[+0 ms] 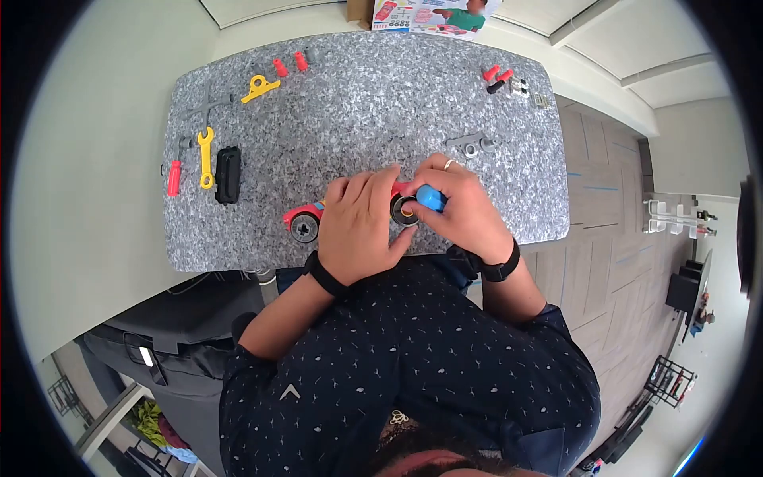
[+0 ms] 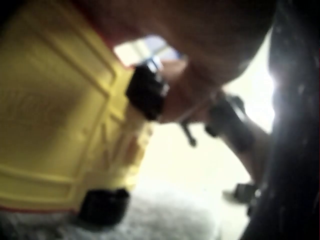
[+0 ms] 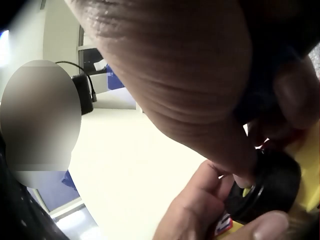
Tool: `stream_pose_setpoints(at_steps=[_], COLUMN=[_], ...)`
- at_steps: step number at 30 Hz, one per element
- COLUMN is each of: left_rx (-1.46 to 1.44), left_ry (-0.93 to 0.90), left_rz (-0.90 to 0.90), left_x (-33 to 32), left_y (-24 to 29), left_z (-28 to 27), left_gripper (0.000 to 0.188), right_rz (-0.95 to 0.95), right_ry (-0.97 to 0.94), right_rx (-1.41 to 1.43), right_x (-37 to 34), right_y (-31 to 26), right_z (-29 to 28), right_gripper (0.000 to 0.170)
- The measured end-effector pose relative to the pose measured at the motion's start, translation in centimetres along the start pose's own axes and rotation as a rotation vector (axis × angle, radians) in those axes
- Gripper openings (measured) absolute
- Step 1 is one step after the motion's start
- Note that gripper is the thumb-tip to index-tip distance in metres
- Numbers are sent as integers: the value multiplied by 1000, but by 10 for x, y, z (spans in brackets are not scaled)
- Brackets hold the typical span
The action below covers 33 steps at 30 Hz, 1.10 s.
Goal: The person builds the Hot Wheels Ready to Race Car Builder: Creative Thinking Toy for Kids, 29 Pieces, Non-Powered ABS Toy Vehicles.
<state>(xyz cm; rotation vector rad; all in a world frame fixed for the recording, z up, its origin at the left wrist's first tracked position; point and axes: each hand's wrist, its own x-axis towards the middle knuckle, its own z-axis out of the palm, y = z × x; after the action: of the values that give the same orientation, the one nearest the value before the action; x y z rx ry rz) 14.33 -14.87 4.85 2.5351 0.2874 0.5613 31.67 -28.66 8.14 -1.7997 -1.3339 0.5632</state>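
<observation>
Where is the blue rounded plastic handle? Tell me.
In the head view, the blue handle is gripped in the person's right hand, just right of a black wheel on the red toy car.

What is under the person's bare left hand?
Beneath the left hand is a red-and-yellow plastic toy car. One black, grey-hubbed wheel shows beside the hand. From above, the hand covers the car's middle, so that part cannot be seen.

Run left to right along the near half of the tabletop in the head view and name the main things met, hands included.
Red-handled tool → yellow wrench → black tray → grey-hubbed toy wheel → left hand → right hand.
</observation>
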Motion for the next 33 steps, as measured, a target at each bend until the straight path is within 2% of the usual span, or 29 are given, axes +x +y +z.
stream_pose_setpoints(at_steps=[4,7,16,19,24,25,27,29,33], left_rx=[1,16,67,100,101,99,98,100,102], left_ry=[4,5,-8,-4,-23,-25,-26,-22,-14], left_rz=[0,-5,13,21,26,26,27,35,35], left_x=[0,-1,3,3,2,2,1,0,0], left_y=[-2,-1,-3,-4,-3,-1,0,-1,-1], left_z=[2,2,3,6,3,2,1,2,3], left_gripper=[86,85,73,69,66,67,69,72,71], right_rz=[-72,-97,-69,-61,-13,5,47,52,261], right_ry=[-14,-72,135,203,148,148,309,357,172], right_rx=[86,48,-76,-109,-43,-35,-185,-405,-574], right_x=[-3,-8,-18,-22,-15,-12,0,17,42], right_y=[-2,4,10,7,3,9,35,79,181], right_z=[-4,-7,20,28,-5,-18,-47,-82,-125], right_gripper=[31,37,51,53,47,45,41,43,58])
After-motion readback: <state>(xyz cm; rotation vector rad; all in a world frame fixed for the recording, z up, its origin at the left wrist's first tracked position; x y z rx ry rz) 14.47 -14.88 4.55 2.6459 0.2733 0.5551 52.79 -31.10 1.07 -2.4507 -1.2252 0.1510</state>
